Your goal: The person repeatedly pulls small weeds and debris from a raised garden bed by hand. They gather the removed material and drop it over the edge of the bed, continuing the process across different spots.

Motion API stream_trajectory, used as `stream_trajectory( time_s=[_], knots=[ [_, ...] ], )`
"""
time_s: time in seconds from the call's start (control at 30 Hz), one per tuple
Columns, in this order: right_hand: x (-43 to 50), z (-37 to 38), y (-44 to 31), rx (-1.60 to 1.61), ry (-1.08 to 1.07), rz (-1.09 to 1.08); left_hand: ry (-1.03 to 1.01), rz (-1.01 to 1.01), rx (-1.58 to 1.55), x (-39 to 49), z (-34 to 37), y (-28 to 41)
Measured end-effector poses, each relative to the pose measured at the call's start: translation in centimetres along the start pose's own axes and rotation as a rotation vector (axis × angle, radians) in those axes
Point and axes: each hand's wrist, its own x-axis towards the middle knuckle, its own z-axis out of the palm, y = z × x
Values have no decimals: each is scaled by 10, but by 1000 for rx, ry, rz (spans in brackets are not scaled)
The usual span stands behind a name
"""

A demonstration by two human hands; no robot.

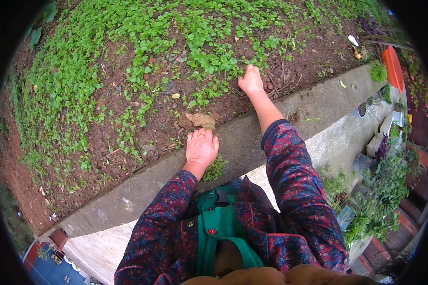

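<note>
Low green leafy plants [208,62] grow over the brown soil [146,137] in front of me. My right hand [250,79] reaches down at the near edge of this growth, with its fingers curled. Its fingertips are hidden, so any hold on a stem cannot be made out. Nearer to me, my left hand [201,148] rests on the inner edge of a low concrete wall [142,190], its fingertips bent over toward the soil. A dry brown leaf [200,120] lies just beyond those fingers.
Beside my left wrist, a small green tuft [215,168] grows at the wall. An orange plastic basin [393,69] stands by the wall's far right end. Potted plants [369,203] line the right side, below the wall. Dry twigs [283,85] lie right of my right hand.
</note>
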Motion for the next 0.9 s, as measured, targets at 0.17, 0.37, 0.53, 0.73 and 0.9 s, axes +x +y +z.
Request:
stream_trajectory(
  time_s=[0.17, 0.37, 0.53, 0.73, 0.9],
  knots=[
    [7, 10, -2, -70, -16, 18, -2, -12, -17, 0, 0, 0],
    [9, 10, 20, 78, 75, 17, -24, -17, -3, 0, -1, 0],
    [-1, -5, 36, 186, 22, 42, 4, -2, 0, -1, -1, 0],
    [-30, -20, 49, 687, -77, 251, -28, -19, -10, -1, -2, 0],
    [-31, -44, 40, 677, -222, 165, -29, -26, -17, 0, -3, 0]
  ],
)
